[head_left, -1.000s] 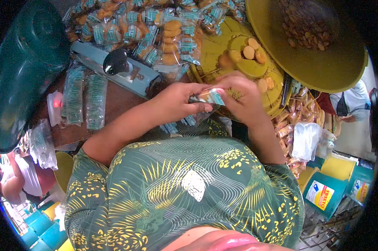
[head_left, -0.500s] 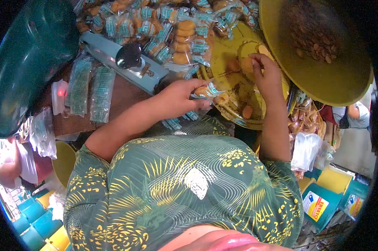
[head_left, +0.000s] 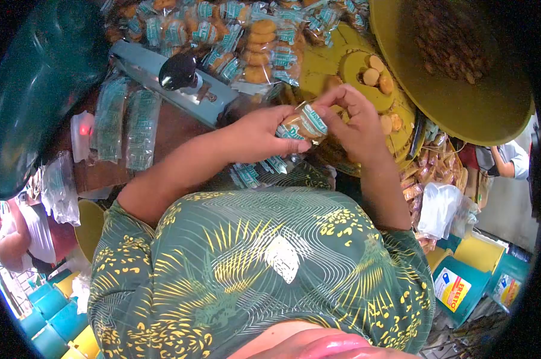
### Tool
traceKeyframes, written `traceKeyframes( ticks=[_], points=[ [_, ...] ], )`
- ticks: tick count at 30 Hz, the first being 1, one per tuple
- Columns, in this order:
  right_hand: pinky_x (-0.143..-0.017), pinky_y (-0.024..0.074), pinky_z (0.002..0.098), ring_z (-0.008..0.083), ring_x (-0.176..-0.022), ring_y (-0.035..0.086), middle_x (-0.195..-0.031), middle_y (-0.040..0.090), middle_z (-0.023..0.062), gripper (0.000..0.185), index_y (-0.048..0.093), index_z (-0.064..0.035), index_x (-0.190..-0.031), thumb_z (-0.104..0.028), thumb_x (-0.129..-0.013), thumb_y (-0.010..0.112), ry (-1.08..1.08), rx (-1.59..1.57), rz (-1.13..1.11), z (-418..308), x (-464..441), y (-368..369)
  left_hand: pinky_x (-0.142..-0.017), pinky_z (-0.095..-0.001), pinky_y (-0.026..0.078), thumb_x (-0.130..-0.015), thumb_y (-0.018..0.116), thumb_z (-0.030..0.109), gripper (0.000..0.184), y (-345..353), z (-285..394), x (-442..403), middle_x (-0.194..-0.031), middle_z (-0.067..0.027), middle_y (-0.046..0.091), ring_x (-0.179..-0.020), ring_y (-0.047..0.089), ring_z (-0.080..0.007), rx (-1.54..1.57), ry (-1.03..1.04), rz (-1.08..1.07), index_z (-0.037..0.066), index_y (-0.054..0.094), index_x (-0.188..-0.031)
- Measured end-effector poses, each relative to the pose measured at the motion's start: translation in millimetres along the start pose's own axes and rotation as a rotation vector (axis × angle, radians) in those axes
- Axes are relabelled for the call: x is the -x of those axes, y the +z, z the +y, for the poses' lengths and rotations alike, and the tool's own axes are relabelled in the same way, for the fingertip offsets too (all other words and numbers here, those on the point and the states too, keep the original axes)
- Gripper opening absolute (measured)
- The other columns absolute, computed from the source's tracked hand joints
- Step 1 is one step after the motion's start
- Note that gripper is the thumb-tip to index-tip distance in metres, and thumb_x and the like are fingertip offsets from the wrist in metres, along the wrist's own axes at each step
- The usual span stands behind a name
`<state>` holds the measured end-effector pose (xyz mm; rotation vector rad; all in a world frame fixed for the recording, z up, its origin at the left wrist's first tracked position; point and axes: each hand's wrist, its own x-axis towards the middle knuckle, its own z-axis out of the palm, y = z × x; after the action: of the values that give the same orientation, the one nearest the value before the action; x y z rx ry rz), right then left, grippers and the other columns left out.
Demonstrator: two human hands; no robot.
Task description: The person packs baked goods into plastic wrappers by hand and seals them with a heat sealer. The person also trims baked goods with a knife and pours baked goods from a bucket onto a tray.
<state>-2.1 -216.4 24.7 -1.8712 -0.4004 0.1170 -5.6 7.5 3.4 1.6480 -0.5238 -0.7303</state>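
My left hand (head_left: 263, 133) is closed round a small clear plastic bag of cookies (head_left: 300, 127) with teal print, held in front of my chest. At the bag's right end, my right hand (head_left: 353, 122) has its thumb and bent fingers pinched on the edge; whether a cookie is between them is hidden. Behind the right hand, loose round cookies (head_left: 371, 76) lie on a yellow round lid (head_left: 324, 66). Left of my hands is a light-blue bar-shaped sealer (head_left: 147, 69) with a black knob (head_left: 178, 72).
Filled cookie bags (head_left: 258, 51) are heaped at the back. Flat printed bags (head_left: 143, 128) lie on the brown table at left. A large yellow basin (head_left: 510, 116) with brown pieces stands at right, a dark green container (head_left: 37, 102) at left. Other people are partly visible at both sides.
My right hand has come from the cookies on the yellow lid, leftward and toward me, to the bag. My left hand still holds the bag, now tilted more upright.
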Motion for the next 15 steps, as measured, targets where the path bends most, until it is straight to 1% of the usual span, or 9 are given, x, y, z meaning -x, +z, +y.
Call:
traceKeyframes(
  ticks=[3,6,9,12,15],
  points=[
    [-0.079,0.0471,0.0295,0.0169,-0.085,0.060,-0.086,0.062,0.0076,0.017,0.064,-0.0002,-0.089,-0.015,-0.086,0.070,0.039,-0.030,0.021,-3.7,-0.5,6.9,-0.084,-0.0295,0.049,-0.083,0.078,0.025,0.052,-4.7,20.9,-1.4,-0.104,-0.0016,0.064,-0.095,0.059,-0.0112,-0.090,-0.083,-0.001,0.005,0.054,-0.125],
    [-0.077,0.0478,0.0325,0.0211,-0.083,0.060,-0.084,0.062,0.0096,0.019,0.063,-0.0001,-0.089,-0.019,-0.087,0.069,-0.352,0.081,0.055,-10.6,-5.6,2.7,-0.083,-0.0308,0.050,-0.081,0.080,0.024,0.055,-3.8,23.0,-9.6,-0.103,-0.0005,0.064,-0.096,0.059,-0.0115,0.235,-0.123,-0.060,0.006,0.053,-0.126],
    [-0.076,0.0484,0.0358,0.0261,-0.083,0.061,-0.084,0.061,0.0123,0.024,0.063,0.0001,-0.090,-0.024,-0.089,0.067,-0.398,0.443,0.179,-26.2,-0.7,4.2,-0.083,-0.0313,0.050,-0.080,0.081,0.021,0.056,-0.4,21.8,-20.2,-0.101,0.0005,0.064,-0.096,0.060,-0.0118,0.220,-0.009,-0.048,0.008,0.052,-0.126],
    [-0.078,0.0490,0.0370,0.0290,-0.087,0.060,-0.087,0.062,0.0150,0.027,0.063,-0.0001,-0.093,-0.026,-0.090,0.066,-0.274,0.412,0.207,-24.6,6.3,0.6,-0.086,-0.0310,0.049,-0.080,0.081,0.019,0.052,8.2,7.8,-26.7,-0.102,0.0008,0.063,-0.096,0.060,-0.0117,0.391,-0.054,-0.208,0.009,0.054,-0.124],
    [-0.081,0.0494,0.0386,0.0323,-0.093,0.061,-0.092,0.064,0.0165,0.026,0.065,-0.0007,-0.099,-0.025,-0.091,0.064,-0.190,0.404,0.155,-21.0,0.6,-17.3,-0.088,-0.0290,0.047,-0.080,0.081,0.018,0.055,15.1,1.3,-26.2,-0.106,-0.0015,0.063,-0.097,0.059,-0.0105,0.511,-0.094,-0.243,0.004,0.052,-0.124]
  ],
)
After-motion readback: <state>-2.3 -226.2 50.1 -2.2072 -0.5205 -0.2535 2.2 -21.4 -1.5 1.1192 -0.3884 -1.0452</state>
